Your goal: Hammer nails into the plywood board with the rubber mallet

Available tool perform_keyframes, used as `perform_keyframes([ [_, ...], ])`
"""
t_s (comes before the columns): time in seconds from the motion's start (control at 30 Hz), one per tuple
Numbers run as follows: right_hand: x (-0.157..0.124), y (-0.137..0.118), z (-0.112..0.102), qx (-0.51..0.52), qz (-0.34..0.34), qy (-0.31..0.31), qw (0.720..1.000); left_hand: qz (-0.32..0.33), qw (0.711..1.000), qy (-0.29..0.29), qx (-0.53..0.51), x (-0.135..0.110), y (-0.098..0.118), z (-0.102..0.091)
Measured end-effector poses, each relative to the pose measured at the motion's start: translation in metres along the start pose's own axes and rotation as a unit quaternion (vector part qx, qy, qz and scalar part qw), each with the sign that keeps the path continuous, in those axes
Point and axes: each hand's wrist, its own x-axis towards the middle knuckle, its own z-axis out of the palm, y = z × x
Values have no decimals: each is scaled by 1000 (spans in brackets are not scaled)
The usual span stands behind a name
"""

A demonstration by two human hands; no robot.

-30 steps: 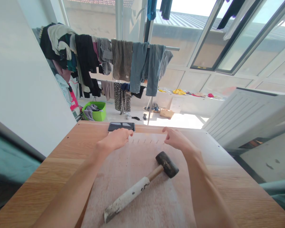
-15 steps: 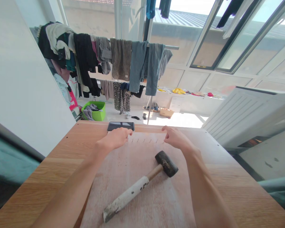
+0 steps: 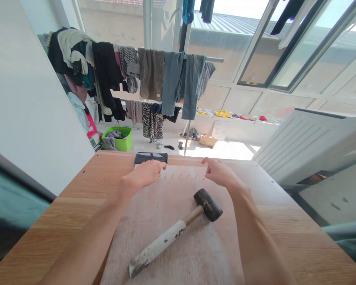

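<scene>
My left hand (image 3: 150,172) is closed with curled fingertips near the left end of a row of several thin nails (image 3: 180,175). The nails stand upright in a pale, worn wooden board (image 3: 178,202). Near the row's right end, my right hand (image 3: 218,172) is also closed, its index finger bent toward the left. Whatever either hand may pinch is hidden or too small to make out. Between my forearms a mallet (image 3: 178,229) with a black head and a white-covered wooden handle lies diagonally on the board, touched by neither hand.
A smartphone (image 3: 151,158) lies by the table's far edge, just beyond my left hand. The board rests on a wooden table (image 3: 62,221). Beyond stand a drying rack with clothes (image 3: 151,75) and a green basket (image 3: 124,141). A white ridged panel (image 3: 305,146) rises at the right.
My left fingertips have shifted very slightly to the right. My right hand, the mallet and the nails look unmoved.
</scene>
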Motion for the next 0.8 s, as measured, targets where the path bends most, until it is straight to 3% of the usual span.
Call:
perform_keyframes([
  [0.53, 2, 3, 2, 9, -14, -1, 1000, -10, 1000, 0, 0, -1, 4, -2],
  [0.8, 3, 5, 3, 13, -20, 5, 1000, 16, 1000, 22, -7, 0, 2, 1],
])
